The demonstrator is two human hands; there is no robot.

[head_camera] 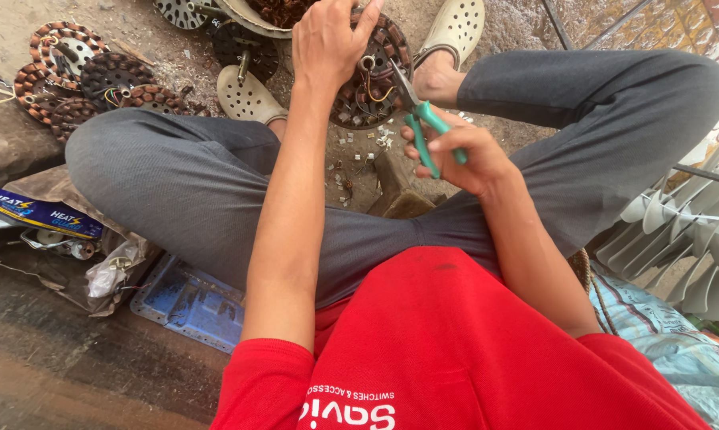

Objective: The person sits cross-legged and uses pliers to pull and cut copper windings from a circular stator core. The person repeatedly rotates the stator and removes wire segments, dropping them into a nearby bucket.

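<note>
**Pliers at the stator**

The stator (370, 76), a round dark core ringed with copper windings, stands on edge on the ground between the person's feet, at the top middle of the view. The left hand (327, 40) lies over its upper left rim, fingers spread and curled down onto it, steadying it. Thin yellow and red wires cross its centre by the hub.

The right hand (455, 155) is closed around the green handles of the pliers (423, 119), whose metal tips reach up to the stator's right side, near the hub. Whether the tips pinch a wire cannot be told.

Small pale scraps (367, 143) litter the ground just below the stator, between the knees. The person sits with legs folded, in grey trousers (192, 183) and a red shirt (447, 342), with pale perforated clogs (248, 97) on both feet.

Further out, at the top left of the ground, lies a pile of stators (80, 80) with copper coils. A metal bowl (256, 16) sits at the top edge, just beside the left hand. By the left knee are a blue box (41, 213), crumpled plastic and a blue tray (188, 302). At the right edge stand white fan blades (686, 231).
</note>
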